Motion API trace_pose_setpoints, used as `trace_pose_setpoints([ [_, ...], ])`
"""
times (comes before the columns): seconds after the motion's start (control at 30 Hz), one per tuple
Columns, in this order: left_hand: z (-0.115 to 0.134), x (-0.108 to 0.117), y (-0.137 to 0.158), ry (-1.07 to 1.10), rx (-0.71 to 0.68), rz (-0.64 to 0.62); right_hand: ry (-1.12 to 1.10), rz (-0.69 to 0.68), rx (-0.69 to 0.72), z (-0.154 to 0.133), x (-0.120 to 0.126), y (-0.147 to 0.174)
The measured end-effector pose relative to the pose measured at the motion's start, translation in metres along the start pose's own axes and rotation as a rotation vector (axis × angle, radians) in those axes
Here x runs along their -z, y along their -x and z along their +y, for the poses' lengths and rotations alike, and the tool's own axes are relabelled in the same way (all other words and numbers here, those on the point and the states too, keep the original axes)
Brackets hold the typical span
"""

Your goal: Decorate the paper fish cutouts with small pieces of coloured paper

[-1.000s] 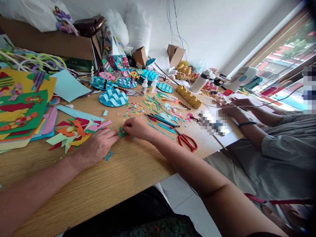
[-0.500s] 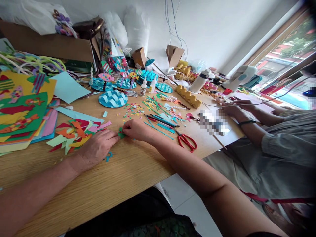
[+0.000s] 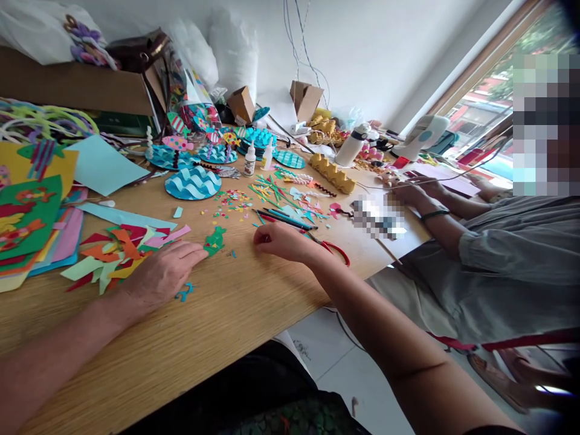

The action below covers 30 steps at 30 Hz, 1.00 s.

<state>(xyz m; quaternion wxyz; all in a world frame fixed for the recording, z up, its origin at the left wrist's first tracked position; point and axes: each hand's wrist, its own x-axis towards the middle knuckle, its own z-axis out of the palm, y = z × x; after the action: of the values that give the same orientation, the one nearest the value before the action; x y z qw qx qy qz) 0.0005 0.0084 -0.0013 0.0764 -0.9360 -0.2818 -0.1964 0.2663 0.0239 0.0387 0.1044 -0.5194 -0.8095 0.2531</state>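
Note:
My left hand [image 3: 165, 266] rests on the wooden table with its fingers together, the fingertips holding the lower left edge of a small green paper cutout [image 3: 214, 240]. My right hand [image 3: 281, 240] is to the right of the cutout, apart from it. Its fingers are curled into a pinch, and whatever is between them is hidden. A tiny blue paper scrap [image 3: 234, 254] lies between the hands. Blue curly paper pieces [image 3: 184, 292] lie just below my left hand. Red-handled scissors [image 3: 338, 251] are partly hidden behind my right wrist.
Colourful paper scraps [image 3: 120, 251] and stacked sheets [image 3: 54, 235] lie left. Beyond are a blue wavy disc [image 3: 193, 183], glue bottles [image 3: 250, 160], pencils [image 3: 285, 219] and paper bits [image 3: 233, 202]. At right, a co-worker's hands [image 3: 414, 190] are on the table.
My right hand has let go of the green cutout and moved right, toward the scissors. My left hand stays at the cutout, which now shows more fully. The view has shifted slightly right.

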Motion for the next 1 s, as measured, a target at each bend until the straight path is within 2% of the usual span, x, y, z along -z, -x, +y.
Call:
trace_pose_setpoints([
  [0.23,0.000,0.003,-0.001,0.026,0.014,-0.002,0.074,-0.042,0.062,0.002,-0.002,0.000],
  [0.43,-0.001,0.000,0.000,0.017,-0.004,0.036,0.130,0.036,0.055,-0.002,0.008,-0.011],
  [0.63,-0.002,-0.003,0.005,0.026,0.027,0.015,0.212,0.142,-0.056,-0.004,0.022,-0.041],
  [0.87,0.001,0.000,0.005,0.058,0.048,-0.002,0.310,0.116,-0.117,0.002,0.030,-0.082],
  [1.0,0.004,0.005,0.002,0.068,0.045,-0.006,0.343,0.168,-0.104,0.010,0.030,-0.104],
])
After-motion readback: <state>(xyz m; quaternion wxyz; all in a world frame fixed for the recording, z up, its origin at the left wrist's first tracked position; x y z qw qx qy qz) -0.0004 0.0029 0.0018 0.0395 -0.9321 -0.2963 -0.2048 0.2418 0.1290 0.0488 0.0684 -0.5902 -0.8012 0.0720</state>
